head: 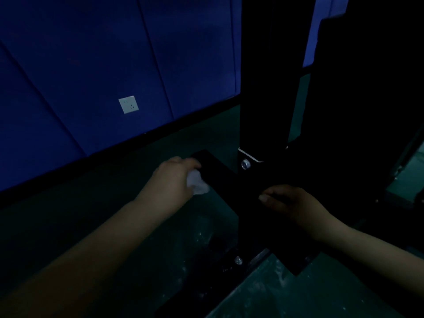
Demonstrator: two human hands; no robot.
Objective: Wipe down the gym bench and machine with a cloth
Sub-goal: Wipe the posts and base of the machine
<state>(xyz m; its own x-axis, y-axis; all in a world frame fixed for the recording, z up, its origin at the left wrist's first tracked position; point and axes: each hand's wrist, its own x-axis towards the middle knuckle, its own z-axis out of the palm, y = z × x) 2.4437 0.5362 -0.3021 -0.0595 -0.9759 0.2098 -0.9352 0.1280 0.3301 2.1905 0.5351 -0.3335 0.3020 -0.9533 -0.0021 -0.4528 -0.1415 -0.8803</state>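
Down at the machine's black metal floor bar [220,173], the left hand [171,180] grips a crumpled white cloth [197,183] against its end while the right hand [289,203], loosely curled, rests empty on it; upright and bench apparently remain.

A dimly lit room with a blue panelled wall and a dark green floor.

The blue wall [96,65] is divided by thin dark seams into large panels, which are seen slanting because of the wide-angle view. A white wall socket [128,104] is set low on one panel. A black skirting strip [137,137] is run along the foot of the wall. The floor [298,294] is marked with pale dusty speckles, and much of the scene is lost in shadow.
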